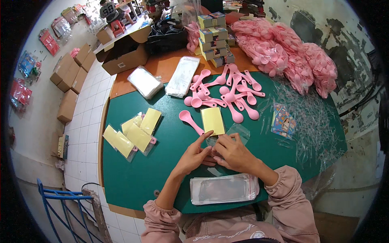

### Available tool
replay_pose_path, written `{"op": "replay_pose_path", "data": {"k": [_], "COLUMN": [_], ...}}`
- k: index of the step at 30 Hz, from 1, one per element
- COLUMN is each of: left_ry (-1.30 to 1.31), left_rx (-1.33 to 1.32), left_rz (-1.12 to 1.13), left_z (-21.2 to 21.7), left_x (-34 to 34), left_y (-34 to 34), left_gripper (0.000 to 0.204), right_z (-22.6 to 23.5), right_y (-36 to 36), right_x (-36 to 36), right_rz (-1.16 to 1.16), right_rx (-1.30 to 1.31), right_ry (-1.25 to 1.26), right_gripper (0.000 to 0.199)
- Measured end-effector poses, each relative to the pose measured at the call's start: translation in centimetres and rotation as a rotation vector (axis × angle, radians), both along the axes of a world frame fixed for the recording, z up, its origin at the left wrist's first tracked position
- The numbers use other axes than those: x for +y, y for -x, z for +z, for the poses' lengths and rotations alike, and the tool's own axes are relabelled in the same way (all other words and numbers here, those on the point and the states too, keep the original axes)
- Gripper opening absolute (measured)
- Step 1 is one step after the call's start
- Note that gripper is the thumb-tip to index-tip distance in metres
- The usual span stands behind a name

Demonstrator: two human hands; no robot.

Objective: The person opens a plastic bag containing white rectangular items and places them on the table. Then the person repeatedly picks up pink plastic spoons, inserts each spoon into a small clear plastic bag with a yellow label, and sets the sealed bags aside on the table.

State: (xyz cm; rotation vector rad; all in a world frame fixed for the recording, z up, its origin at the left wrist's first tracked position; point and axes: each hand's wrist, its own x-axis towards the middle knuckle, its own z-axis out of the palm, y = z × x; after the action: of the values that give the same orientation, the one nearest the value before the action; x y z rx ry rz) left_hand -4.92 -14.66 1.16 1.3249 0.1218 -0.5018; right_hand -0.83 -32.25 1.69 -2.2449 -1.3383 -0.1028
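Just in front of me a yellow card [213, 120] lies in a clear plastic bag [239, 133], whose loose end lies beneath my hands. My left hand [197, 154] grips the near end of the bag, its index finger stretched along the card's lower edge. Close beside it, my right hand [231, 152] has its fingers curled and pinched at the same end; the exact grip is partly hidden. A single pink measuring spoon [190, 121] lies left of the card. Farther back spreads a loose pile of pink spoons [233, 96].
Packed bags with yellow cards [139, 137] lie at left. A stack of clear bags [224, 189] is nearest me; two more bag stacks [183, 76] lie farther back. Picture cards [283, 122] and clear plastic strips [314, 129] lie right, below bulging bags of spoons [279, 52].
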Motion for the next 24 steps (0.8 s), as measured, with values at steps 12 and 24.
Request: {"op": "replay_pose_path", "data": {"k": [12,24], "left_ry": [-0.020,0.093], "left_rx": [-0.162,-0.054], "left_rz": [0.131,0.151], "left_z": [-1.6,0.0], "left_x": [-0.6,0.0], "left_y": [-0.1,-0.4], "left_gripper": [0.063,0.032], "right_z": [0.0,0.5], "right_y": [-1.2,-7.4], "right_x": [-0.1,-6.2], "right_rz": [0.096,-0.200], "right_rx": [-0.068,1.271], "right_ry": [-0.140,-1.219], "right_gripper": [0.014,0.022]}}
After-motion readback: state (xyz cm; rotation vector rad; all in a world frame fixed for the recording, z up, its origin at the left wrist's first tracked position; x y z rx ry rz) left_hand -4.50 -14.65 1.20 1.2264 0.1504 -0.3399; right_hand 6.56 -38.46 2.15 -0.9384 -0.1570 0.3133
